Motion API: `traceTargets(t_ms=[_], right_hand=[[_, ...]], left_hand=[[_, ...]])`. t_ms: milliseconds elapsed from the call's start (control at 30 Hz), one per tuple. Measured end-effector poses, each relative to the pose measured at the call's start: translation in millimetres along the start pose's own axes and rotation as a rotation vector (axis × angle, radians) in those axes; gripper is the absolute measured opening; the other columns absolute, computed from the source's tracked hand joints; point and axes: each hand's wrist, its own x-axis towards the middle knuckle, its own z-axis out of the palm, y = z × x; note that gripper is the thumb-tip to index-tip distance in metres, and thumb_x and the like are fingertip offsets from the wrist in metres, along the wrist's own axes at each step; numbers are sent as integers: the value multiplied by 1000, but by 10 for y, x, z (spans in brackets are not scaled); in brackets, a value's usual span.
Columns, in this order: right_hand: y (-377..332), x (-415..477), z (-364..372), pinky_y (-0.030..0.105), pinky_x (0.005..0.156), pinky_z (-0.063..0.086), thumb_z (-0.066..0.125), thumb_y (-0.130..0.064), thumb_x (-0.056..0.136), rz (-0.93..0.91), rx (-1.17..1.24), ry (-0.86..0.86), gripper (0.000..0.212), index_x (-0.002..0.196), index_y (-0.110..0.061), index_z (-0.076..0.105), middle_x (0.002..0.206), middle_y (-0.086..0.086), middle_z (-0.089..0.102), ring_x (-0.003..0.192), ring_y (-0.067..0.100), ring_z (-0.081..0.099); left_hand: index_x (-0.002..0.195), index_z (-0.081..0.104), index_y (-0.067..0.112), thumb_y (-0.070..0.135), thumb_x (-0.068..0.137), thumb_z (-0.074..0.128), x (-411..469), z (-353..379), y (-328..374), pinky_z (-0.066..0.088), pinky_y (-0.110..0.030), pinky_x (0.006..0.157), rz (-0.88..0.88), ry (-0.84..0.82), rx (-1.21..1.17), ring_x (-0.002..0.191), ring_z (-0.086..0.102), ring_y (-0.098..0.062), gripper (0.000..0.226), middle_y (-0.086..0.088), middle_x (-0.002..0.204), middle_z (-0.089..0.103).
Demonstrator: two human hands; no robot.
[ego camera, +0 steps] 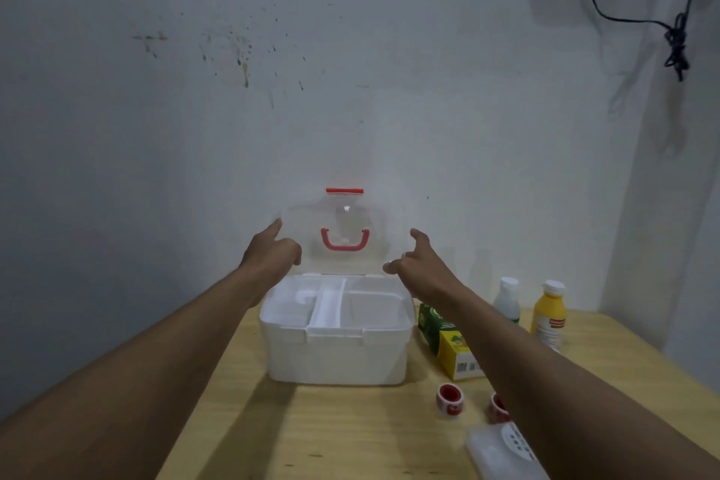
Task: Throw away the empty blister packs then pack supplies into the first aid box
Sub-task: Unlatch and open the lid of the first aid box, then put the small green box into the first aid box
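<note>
Head view shows the tabletop (343,440) carrying the first aid box (335,358), open, its clear lid (345,214) upright between left grip (272,251) and right grip (419,265), both clasping its edges. Tilting it back until it rests seems wise. The right arm hides part of one tape roll (496,405); no blister packs show.

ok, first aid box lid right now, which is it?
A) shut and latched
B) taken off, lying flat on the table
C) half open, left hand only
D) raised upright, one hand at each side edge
D: the clear lid stands upright behind the white box, with the left hand at its left edge and the right hand at its right edge.
</note>
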Motion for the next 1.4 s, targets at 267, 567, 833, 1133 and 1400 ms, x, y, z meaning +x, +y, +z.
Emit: traceTargets(t_ms=[267,567,833,1133,1400], right_hand=[[-8,-18,19,32,96,36,57,-16,96,23,-70,1,76,156,-16,11,155,11,34,133,25,42],[-152,-261,-207,36,105,36,41,-26,101,13,-463,43,50,148,-8,39,152,14,42,135,32,43],[25,-584,-378,35,85,51,55,-18,93,108,-865,-21,30,119,-4,55,125,15,60,109,32,60],[309,-733,-265,36,82,54,55,-26,92,119,-1145,-109,36,124,-10,55,115,9,63,101,25,62],[339,-711,-350,35,83,55,60,-30,87,124,-1073,-50,46,129,-13,53,116,8,64,101,24,62]], left_hand=[[157,15,22,11,88,54,-36,-3,47,37,-48,111,-30,-90,109,142,31,-32,80,-8,161,24],[156,11,34,59,98,12,-675,247,-120,2,-58,120,337,-97,778,152,4,-26,63,0,165,10],[153,8,47,72,79,-19,-970,405,-449,-13,-68,112,480,-101,1086,152,-4,-30,82,-2,165,10],[153,8,44,70,77,-20,-988,415,-505,-12,-68,113,508,-53,1090,152,0,-30,85,-1,164,14],[153,19,41,65,84,-7,-939,295,-532,-9,-67,114,461,23,1071,152,2,-30,78,-1,163,19]])
